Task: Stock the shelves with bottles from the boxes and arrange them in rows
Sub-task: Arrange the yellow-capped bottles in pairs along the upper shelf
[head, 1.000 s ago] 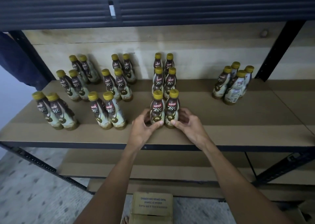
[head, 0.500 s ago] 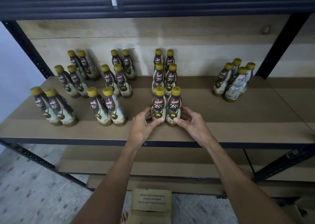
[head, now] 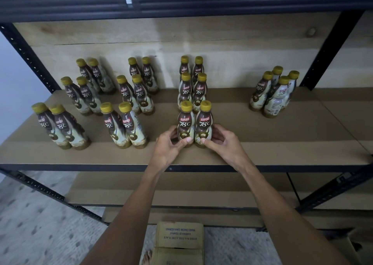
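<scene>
Brown coffee bottles with yellow caps stand in paired rows on the wooden shelf. At the front of the third row, my left hand grips the base of the left front bottle. My right hand grips the base of the right front bottle. Both bottles stand upright, touching each other, labels facing me. Behind them two more pairs line up toward the back wall.
Two rows of paired bottles stand to the left, and a loose cluster of bottles at the back right. A closed cardboard box sits on the floor below. Black metal uprights frame the shelf; a lower shelf lies underneath.
Both hands stay on the front pair of bottles, which has barely shifted. The camera has tilted slightly, so the view sits a little lower on the shelf.
</scene>
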